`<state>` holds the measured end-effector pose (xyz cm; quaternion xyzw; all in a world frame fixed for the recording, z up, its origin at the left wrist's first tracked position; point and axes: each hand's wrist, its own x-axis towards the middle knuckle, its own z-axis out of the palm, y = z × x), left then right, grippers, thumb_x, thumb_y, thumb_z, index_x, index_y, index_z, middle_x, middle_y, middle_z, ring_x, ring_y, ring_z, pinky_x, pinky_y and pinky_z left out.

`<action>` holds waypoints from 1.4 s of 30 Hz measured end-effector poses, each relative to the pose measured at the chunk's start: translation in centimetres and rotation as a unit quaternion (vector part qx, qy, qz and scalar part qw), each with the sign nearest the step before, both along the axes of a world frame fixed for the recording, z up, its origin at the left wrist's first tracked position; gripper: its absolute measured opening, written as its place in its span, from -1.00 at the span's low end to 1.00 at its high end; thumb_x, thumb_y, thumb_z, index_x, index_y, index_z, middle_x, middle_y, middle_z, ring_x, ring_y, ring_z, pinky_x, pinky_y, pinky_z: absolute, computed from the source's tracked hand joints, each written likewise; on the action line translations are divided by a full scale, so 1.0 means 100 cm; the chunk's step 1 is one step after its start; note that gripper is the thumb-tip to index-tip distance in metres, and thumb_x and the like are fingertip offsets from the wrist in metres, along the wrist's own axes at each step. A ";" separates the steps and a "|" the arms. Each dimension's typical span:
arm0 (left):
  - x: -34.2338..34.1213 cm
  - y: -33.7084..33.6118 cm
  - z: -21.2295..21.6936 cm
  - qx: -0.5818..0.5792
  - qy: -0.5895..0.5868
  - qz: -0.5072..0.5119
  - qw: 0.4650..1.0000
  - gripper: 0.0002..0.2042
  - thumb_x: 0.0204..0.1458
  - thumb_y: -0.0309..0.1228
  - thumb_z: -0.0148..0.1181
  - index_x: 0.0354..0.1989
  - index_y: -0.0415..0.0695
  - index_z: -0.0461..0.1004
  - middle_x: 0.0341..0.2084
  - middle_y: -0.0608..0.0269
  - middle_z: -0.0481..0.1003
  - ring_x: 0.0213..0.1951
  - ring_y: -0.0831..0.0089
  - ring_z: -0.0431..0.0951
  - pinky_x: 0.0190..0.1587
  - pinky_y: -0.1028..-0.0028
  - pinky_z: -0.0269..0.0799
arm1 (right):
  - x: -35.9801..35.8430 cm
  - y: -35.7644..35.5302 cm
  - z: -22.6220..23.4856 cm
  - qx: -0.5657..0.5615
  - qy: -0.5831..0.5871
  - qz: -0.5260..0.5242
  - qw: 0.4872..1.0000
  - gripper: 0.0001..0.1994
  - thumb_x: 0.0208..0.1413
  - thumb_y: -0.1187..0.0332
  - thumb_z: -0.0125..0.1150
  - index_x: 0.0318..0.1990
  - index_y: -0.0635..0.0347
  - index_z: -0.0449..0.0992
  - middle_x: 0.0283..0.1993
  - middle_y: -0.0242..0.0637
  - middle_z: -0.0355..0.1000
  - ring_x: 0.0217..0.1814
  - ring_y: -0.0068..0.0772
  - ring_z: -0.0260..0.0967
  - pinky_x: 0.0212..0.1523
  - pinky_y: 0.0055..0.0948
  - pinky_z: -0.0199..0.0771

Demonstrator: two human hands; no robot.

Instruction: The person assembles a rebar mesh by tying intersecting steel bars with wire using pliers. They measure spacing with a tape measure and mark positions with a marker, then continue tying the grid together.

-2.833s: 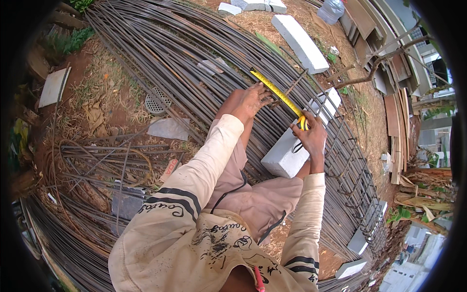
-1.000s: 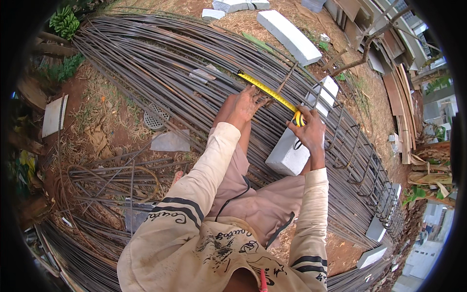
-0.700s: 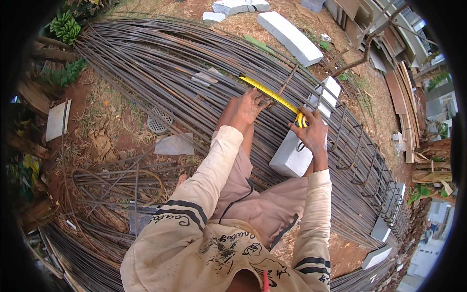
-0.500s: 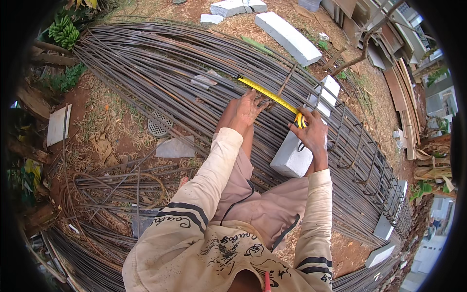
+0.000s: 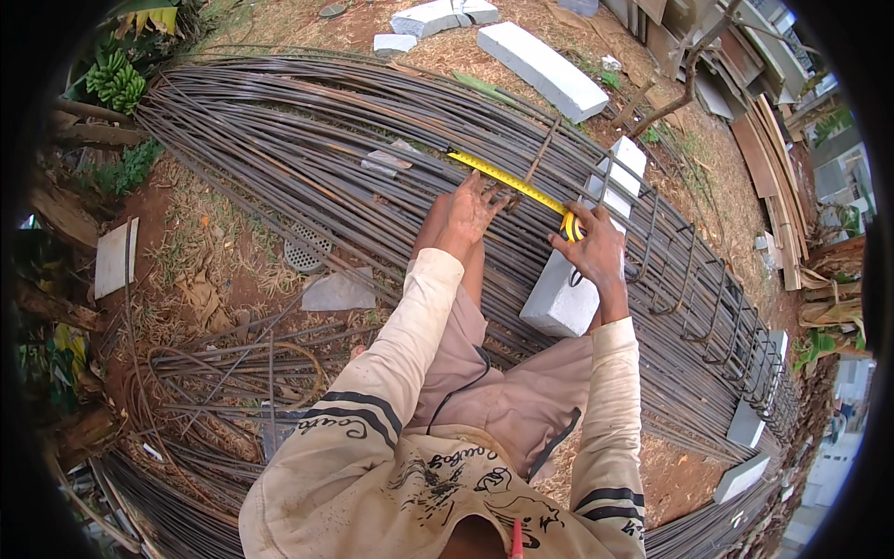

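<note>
Hands are working over a long bundle of steel rebar [image 5: 307, 149] lying on bare earth. The left hand [image 5: 470, 210] is spreading its fingers wide, pressing a yellow tape measure [image 5: 507, 180] against the bars. The right hand [image 5: 593, 250] is closing around the tape's case, with the yellow blade stretching from it past the left fingertips. Just below the right hand, a grey concrete block [image 5: 562, 296] is sitting under the bars.

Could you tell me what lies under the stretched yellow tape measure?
Under the tape measure lie long steel rebars and a tied rebar cage; the ground beneath is covered.
</note>
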<state>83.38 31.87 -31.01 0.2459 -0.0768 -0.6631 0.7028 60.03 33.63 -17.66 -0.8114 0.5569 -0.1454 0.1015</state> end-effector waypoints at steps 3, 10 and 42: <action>0.000 0.002 0.002 0.002 -0.003 0.000 1.000 -0.58 0.45 -0.16 -0.11 0.38 -0.01 0.28 0.35 0.27 0.22 0.26 0.20 0.27 0.37 0.09 0.21 | -0.002 -0.002 -0.004 -0.004 0.001 0.002 1.000 -0.35 -0.16 -0.03 0.49 0.20 -0.21 0.57 -0.14 -0.17 0.44 -0.16 0.02 0.57 -0.07 -0.02 0.59; 0.001 0.002 0.001 -0.004 0.007 0.000 1.000 -0.60 0.44 -0.18 -0.08 0.37 0.00 0.30 0.29 0.26 0.25 0.22 0.22 0.29 0.31 0.09 0.26 | 0.000 0.001 -0.002 -0.003 -0.003 0.002 1.000 -0.35 -0.15 -0.03 0.49 0.19 -0.22 0.57 -0.15 -0.18 0.45 -0.17 0.02 0.57 -0.07 -0.02 0.59; 0.001 0.000 -0.007 -0.009 -0.007 0.008 1.000 -0.66 0.44 -0.25 -0.03 0.32 0.02 0.26 0.22 0.32 0.31 0.24 0.22 0.32 0.27 0.07 0.31 | 0.002 0.002 -0.002 -0.007 -0.002 -0.001 1.000 -0.35 -0.16 -0.03 0.51 0.19 -0.21 0.57 -0.13 -0.18 0.46 -0.17 0.00 0.58 -0.09 -0.03 0.59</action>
